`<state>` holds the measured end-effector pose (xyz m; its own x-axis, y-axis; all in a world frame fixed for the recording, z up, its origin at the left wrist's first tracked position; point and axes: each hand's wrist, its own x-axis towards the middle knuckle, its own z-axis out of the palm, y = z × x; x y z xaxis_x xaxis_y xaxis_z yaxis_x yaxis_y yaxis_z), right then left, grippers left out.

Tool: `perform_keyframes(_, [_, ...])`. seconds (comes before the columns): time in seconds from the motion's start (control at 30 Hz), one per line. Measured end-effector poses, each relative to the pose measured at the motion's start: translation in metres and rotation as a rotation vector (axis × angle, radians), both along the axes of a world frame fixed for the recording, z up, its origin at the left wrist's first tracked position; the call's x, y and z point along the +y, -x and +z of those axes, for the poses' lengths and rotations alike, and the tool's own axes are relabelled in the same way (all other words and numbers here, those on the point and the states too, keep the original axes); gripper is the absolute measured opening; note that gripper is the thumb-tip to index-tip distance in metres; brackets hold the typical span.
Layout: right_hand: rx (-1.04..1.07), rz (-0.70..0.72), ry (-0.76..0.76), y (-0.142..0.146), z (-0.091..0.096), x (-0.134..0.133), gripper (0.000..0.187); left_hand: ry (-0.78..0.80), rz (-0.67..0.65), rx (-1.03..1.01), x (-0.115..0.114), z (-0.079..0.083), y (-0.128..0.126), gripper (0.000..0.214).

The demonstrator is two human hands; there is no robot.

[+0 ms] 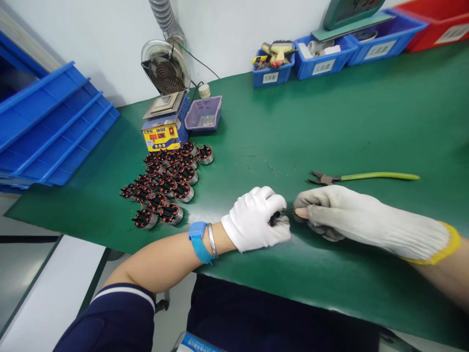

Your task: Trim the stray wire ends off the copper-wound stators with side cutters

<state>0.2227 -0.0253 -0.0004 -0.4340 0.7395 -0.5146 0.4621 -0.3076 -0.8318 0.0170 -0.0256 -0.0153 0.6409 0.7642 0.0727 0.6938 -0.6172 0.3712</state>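
My left hand (254, 220), in a white glove, is closed around a motor stator (274, 218); only a dark bit of it shows between thumb and fingers. Close by on the right, my right hand (331, 212) wears a knitted glove with a bare thumb tip. Its thumb and forefinger are pinched on a thin copper wire (292, 212) that runs toward the stator. Green-handled cutting pliers (366, 176) lie just beyond my right hand. Several wound stators (166, 186) stand grouped on the green table (252, 117), left of my left hand.
A solder pot (161, 134) with a fume duct (166, 19) stands at the back left, beside a purple tray (203, 115). Wire scraps (262, 161) lie mid-table. Blue bins (273, 76) and a red bin (439, 29) line the wall; blue crates (54, 127) lean at left.
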Motion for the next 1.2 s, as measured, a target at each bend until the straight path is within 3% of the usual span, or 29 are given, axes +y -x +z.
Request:
perform_keyframes(0.27, [0.06,-0.119,0.031,-0.002,-0.003,0.007,0.045,-0.046,-0.013,0.0,-0.001,-0.005,0.0,0.016])
perform_keyframes(0.37, [-0.038,0.024,0.018,-0.011,-0.003,0.008,0.045,-0.055,-0.022,-0.011,0.0,-0.006,0.0,0.015])
perform_keyframes(0.47, [-0.226,0.198,-0.156,-0.017,0.002,0.011,0.039,-0.043,-0.021,-0.024,0.0,-0.005,-0.001,0.012])
perform_keyframes(0.53, [-0.324,0.123,-0.344,-0.016,0.007,0.015,0.036,-0.013,-0.013,-0.031,0.0,-0.004,-0.002,0.009])
perform_keyframes(0.6, [-0.32,0.054,-0.391,-0.011,0.011,0.019,0.042,0.011,0.004,-0.041,0.0,-0.002,-0.003,0.006])
perform_keyframes(0.73, [-0.051,0.169,-0.021,0.008,0.01,0.023,0.041,0.011,0.029,-0.063,0.0,-0.002,-0.003,0.009])
perform_keyframes(0.83, [0.1,0.131,0.195,0.018,0.009,0.022,0.045,0.014,0.038,-0.105,0.001,-0.005,-0.003,0.015])
perform_keyframes(1.1, [0.078,0.102,0.235,0.021,0.01,0.024,0.052,0.073,0.085,-0.423,-0.004,-0.014,0.0,0.019])
perform_keyframes(1.2, [0.046,0.079,0.179,0.021,0.006,0.02,0.05,0.12,0.085,-0.49,-0.008,-0.014,0.004,0.039])
